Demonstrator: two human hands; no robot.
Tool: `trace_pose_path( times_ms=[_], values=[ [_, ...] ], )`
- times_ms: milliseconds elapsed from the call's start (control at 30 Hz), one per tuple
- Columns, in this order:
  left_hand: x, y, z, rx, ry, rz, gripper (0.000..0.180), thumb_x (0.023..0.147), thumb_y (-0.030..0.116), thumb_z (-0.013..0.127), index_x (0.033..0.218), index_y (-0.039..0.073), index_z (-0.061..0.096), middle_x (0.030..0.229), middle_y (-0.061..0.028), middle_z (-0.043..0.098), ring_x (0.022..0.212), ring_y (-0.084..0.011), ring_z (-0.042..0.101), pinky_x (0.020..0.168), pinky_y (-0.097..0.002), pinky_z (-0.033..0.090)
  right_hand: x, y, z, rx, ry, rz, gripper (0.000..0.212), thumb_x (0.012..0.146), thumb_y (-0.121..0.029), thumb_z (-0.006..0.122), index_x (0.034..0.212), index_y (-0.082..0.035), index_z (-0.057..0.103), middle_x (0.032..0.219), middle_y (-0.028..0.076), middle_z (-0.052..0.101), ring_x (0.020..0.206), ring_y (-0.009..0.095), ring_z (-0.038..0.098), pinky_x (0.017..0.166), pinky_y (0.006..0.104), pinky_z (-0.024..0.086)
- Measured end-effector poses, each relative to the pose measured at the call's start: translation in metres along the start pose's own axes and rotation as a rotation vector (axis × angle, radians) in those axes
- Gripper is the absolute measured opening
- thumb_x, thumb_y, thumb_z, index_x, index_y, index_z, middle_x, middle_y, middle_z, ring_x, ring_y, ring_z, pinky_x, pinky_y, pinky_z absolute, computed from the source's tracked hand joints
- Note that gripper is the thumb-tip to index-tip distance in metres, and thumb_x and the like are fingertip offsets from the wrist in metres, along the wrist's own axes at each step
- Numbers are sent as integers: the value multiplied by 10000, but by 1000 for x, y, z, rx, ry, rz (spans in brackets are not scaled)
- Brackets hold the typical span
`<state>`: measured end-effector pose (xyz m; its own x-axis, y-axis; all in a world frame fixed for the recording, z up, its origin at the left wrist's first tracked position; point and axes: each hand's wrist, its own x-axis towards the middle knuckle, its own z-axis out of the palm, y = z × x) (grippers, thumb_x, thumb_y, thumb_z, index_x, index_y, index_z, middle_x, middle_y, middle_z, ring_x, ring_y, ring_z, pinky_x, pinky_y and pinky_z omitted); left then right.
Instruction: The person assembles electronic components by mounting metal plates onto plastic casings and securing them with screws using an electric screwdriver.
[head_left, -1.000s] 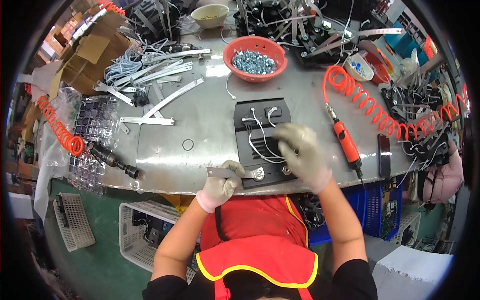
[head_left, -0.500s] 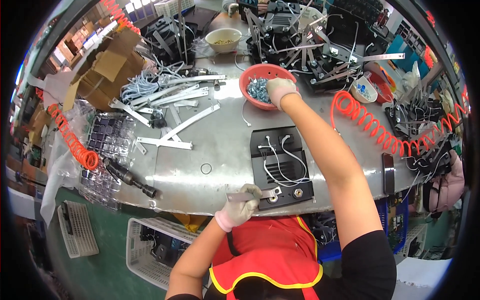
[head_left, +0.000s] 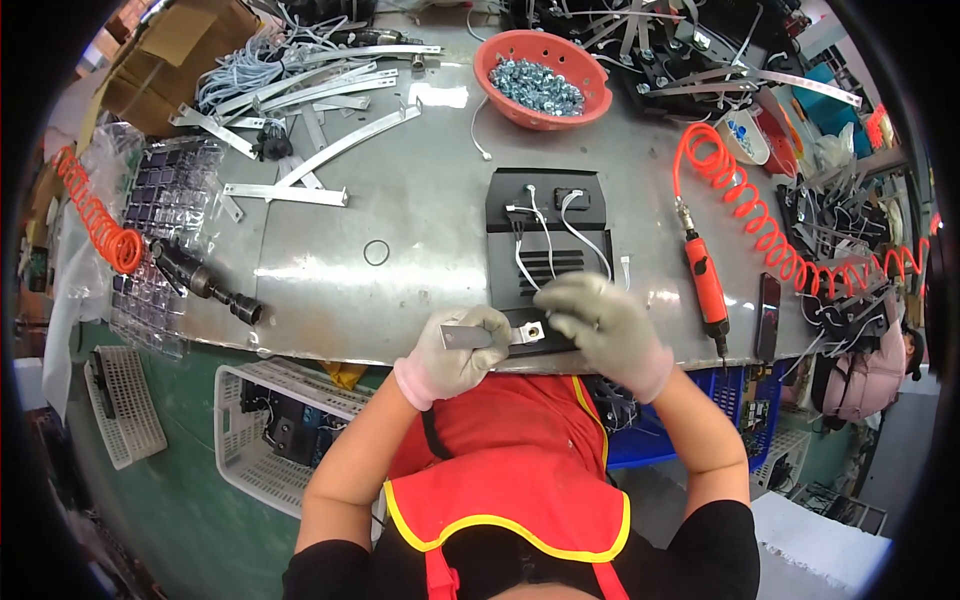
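While my left hand (head_left: 452,352) pinches the flat grey metal bracket (head_left: 492,334), my right hand (head_left: 600,322) pinches closed over its screw hole; the black vented panel (head_left: 545,250) on the counter (head_left: 400,250) is wired, bracket unfastened.

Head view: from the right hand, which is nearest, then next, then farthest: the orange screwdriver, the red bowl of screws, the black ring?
From the right hand:
1. Orange screwdriver, just to its right.
2. Black ring, up and left, mid-table.
3. Red bowl of screws, at the table's far edge.

Bright overhead light (fisheye-bent rim)
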<state>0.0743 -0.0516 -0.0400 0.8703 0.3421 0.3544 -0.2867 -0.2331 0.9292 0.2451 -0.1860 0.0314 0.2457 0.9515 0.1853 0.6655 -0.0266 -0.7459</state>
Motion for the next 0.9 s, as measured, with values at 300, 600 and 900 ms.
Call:
trace_pose_path(
  times_ms=[300,600,900],
  values=[
    [4,7,-3,286,-80,139,264,807,272,702,862,70,542,723,-52,612,633,-240,610,601,-313,492,-9,-1,20,-399,-160,-107,178,686,-113,696,852,-68,652,743,54,591,696,252,592,610,384,454],
    [5,2,4,332,-67,217,306,625,62,744,862,97,553,755,-42,626,660,-272,608,588,-342,480,-14,0,29,-490,-117,-111,182,672,-188,710,825,-106,653,736,43,578,675,249,578,618,381,444],
    [8,-2,5,322,-79,238,197,842,265,641,850,97,538,719,-41,612,589,-252,583,560,-337,467,-8,7,23,-591,-193,-238,208,671,-241,716,796,-103,624,718,33,561,700,226,577,642,363,435]
  ],
)
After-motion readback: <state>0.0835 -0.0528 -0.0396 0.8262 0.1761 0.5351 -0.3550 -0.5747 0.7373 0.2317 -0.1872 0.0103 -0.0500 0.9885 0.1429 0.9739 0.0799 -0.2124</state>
